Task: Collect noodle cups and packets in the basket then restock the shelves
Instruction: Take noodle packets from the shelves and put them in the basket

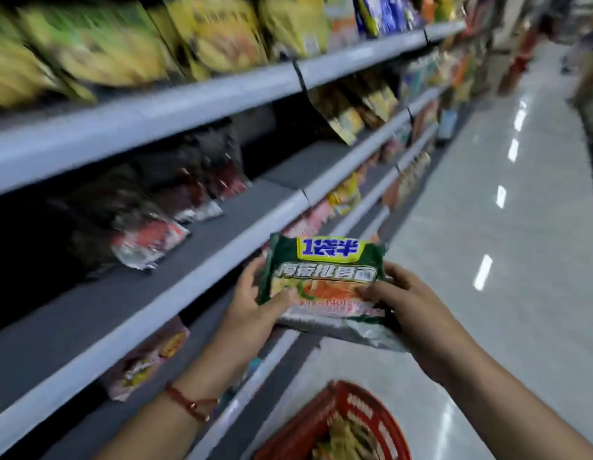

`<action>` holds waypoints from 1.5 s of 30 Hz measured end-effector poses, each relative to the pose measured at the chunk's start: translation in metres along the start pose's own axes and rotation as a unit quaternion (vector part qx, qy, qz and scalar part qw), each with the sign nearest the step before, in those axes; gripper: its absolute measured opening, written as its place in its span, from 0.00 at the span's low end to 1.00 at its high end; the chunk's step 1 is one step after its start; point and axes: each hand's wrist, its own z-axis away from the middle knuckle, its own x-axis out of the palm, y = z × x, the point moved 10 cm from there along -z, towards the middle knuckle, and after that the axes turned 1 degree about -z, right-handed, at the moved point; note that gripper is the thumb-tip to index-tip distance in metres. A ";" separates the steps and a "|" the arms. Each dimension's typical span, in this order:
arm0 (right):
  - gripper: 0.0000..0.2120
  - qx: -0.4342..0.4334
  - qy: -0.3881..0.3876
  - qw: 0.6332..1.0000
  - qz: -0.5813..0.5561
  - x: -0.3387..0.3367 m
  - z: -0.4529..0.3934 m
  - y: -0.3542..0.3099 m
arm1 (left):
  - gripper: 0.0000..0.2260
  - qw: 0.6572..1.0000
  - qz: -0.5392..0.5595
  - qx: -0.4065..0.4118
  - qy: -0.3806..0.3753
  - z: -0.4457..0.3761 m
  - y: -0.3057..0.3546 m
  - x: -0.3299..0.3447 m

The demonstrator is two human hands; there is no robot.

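A green noodle packet [325, 277] with a yellow label is held in front of the shelves, with more packets stacked beneath it. My left hand [255, 303] grips its left edge, thumb on top. My right hand [408, 300] grips its right edge, thumb on the front. Below, at the bottom of the view, the red basket [364, 406] stands on the floor with several packets inside it.
Grey shelves [195, 247] run along the left, with dark red packets [149, 240] on the middle level and yellow-green bags [99, 51] above. A bare stretch of the middle shelf lies just left of my hands. The shiny aisle floor [487, 227] opens to the right.
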 end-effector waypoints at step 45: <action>0.20 -0.339 -0.011 0.938 0.065 -0.272 -0.216 -0.328 | 0.30 0.899 -0.231 0.340 0.153 -0.180 0.332 0.279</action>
